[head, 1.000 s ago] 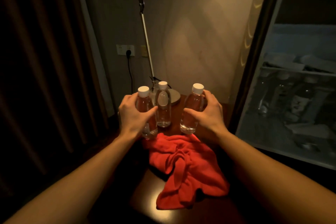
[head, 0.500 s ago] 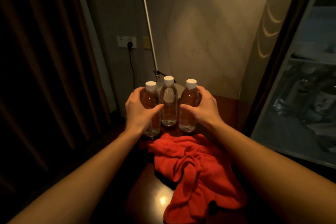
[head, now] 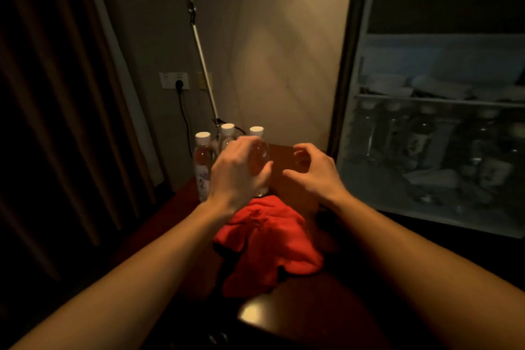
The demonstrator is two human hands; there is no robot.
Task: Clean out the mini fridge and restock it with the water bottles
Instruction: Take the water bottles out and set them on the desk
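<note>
Water bottles [head: 203,165], three with white caps, stand close together at the far end of the dark wooden desk [head: 287,318], just behind the crumpled red cloth [head: 267,247]. My left hand [head: 237,172] is wrapped round the rightmost bottle [head: 259,156], thumb across its front and fingers [head: 241,142] curled behind, its base seemingly just at the desk; I cannot tell whether it has lifted clear. My right hand [head: 312,172] hangs beside it with its fingers half curled in an open claw, holding nothing and apart from the bottle. The mini fridge [head: 437,122] stands open on my right, near the desk's end, with a shelf across it and what look like more bottles below, though that part is too dim and blurred to be sure. I judge this to be the restocking step, with the wiping likely done since the cloth lies untouched. Next I would need to carry this bottle rightward across to the fridge, keep it upright past the door frame, and set it in a free place on the lower level; the free hand could take a second bottle.
</note>
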